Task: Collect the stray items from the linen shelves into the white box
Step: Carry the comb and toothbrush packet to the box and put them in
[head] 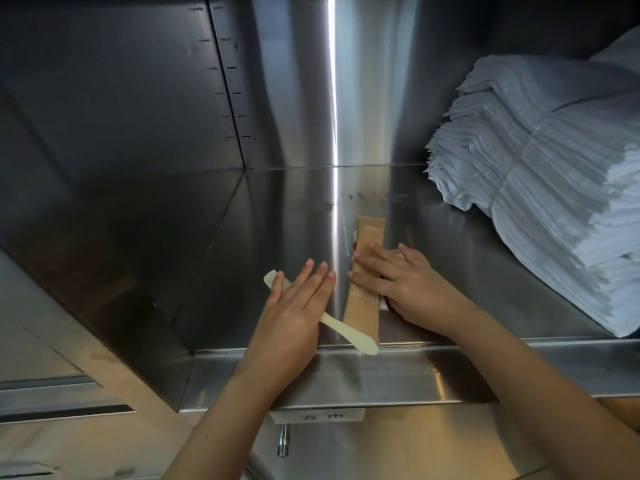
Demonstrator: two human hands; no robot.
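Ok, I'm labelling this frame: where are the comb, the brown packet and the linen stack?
comb (353, 336): head view, on its bare handle.
brown packet (362, 313): head view, on its printed lower half.
linen stack (554, 202): head view, on its layered side.

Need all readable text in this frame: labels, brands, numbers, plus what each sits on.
"Brush": on the tan packet, printed along its length beside the right hand; the hand may hide more letters.
"方巾": on the white label under the shelf's front edge.
Small print at the packet's far end: too small to read.
Red mark on the white item beneath the packet: not legible.
No numbers visible.
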